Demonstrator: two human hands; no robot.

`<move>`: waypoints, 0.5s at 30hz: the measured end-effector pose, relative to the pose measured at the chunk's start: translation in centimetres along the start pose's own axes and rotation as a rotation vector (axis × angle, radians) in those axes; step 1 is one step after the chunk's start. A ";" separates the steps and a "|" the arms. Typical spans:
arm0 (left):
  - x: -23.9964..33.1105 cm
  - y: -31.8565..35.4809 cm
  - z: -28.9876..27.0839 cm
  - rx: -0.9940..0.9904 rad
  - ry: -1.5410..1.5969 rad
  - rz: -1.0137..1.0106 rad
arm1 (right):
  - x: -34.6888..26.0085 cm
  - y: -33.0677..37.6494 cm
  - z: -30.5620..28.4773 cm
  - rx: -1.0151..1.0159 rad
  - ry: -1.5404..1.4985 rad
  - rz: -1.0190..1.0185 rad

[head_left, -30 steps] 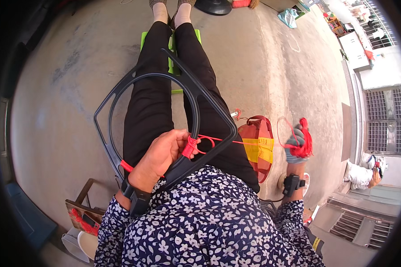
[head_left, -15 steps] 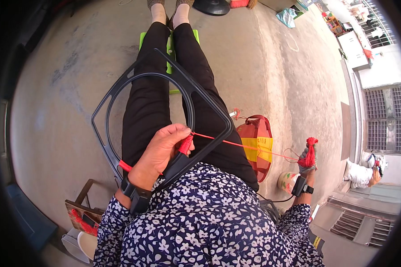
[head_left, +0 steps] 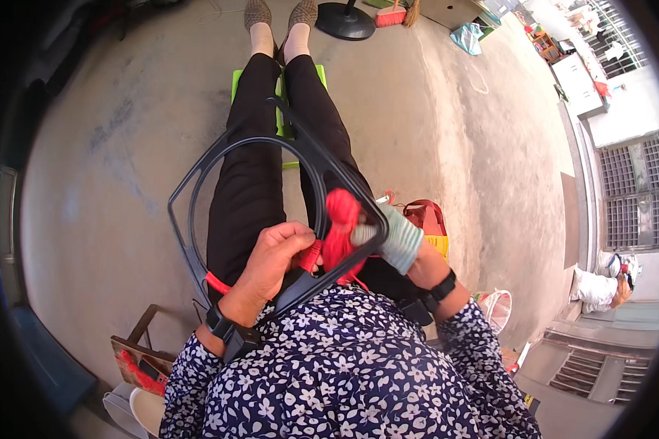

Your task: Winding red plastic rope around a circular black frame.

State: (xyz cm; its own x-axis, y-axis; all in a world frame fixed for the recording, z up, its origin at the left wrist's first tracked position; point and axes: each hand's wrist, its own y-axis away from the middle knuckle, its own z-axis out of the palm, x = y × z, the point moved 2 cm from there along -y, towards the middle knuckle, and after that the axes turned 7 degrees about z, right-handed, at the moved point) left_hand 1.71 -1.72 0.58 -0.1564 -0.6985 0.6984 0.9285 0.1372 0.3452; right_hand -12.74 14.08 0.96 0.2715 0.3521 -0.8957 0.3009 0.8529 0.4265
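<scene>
A black plastic frame (head_left: 217, 150) with a round ring inside angular outer bars lies over my lap, tilted. My left hand (head_left: 266, 257), bare, is closed on its near right part, thumb and fingers pinching at the tight red cord wrapping (head_left: 310, 256). A second red wrapping (head_left: 216, 282) sits on the frame's left side. My right hand (head_left: 401, 241), in a pale striped glove, grips a bundle of red cord (head_left: 342, 223), blurred by motion. The frame's right outer bar crosses in front of the gloved fingers, and the bundle shows in the gap between ring and bar.
A red and yellow bag (head_left: 426, 218) stands on the floor beyond my right hand. My feet rest near a green stool (head_left: 322, 75). At lower left are a wooden stand (head_left: 124, 358) with red cord on it and a white bucket (head_left: 148, 410). A black round base (head_left: 345, 22) stands far ahead.
My right hand has swung in from far right to the frame, bringing the red cord bundle. The stretched cord no longer shows taut. My left hand keeps its pinch; the frame has shifted slightly.
</scene>
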 end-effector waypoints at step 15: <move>-0.3 0.1 0.0 -0.049 0.098 -0.054 | 2.4 -4.7 2.3 -0.308 -0.674 0.092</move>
State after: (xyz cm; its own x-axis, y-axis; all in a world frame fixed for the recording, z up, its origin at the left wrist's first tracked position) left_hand 1.82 -1.48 0.38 -0.1753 -0.7696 0.6140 0.9352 0.0648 0.3482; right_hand -11.45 10.04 -2.93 0.8145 0.1993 -0.5449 0.0072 0.9356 0.3529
